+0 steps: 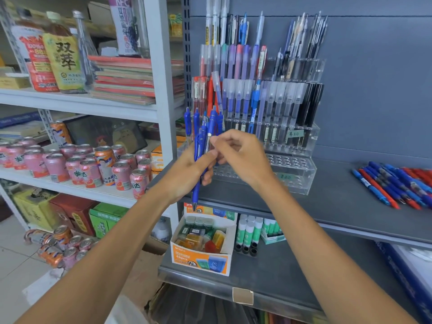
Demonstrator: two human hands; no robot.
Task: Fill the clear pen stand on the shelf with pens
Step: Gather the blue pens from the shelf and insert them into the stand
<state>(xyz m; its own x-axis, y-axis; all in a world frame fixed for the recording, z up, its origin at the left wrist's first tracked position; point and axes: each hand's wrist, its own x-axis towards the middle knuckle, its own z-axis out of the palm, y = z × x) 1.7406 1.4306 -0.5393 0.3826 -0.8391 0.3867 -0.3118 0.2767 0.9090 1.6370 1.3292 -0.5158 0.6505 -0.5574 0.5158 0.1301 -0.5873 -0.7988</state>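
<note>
My left hand [187, 174] is curled round a bundle of blue plastic click pens [199, 146], tips down and clicker ends up. One tip hangs below my palm at six o'clock. My right hand [243, 157] meets it from three o'clock, thumb and forefinger pinched on the upper barrel of a single blue pen [212, 122] in that bundle, the other fingers loosely bent.

The clear acrylic tiered pen stand [299, 181] sits on the grey metal shelf [339, 202] just behind my hands, spreading from twelve to three o'clock of them. Its upper tiers hold upright pens: red at the nine o'clock end, then blue and frosted-capped ones, then black at the three o'clock end. The lowest front tier shows rows of round holes, partly hidden by my right hand. At six o'clock, one shelf down, an orange and white cardboard box [203, 260] holds small coloured plastic pieces.

The shelf's front edge runs under my wrists from seven o'clock toward four. Bare grey surface lies between the stand and a loose pile of blue and red pens [397, 185], well apart at three o'clock. The bundle overlaps the stand's nine o'clock end; I cannot tell whether they touch.
</note>
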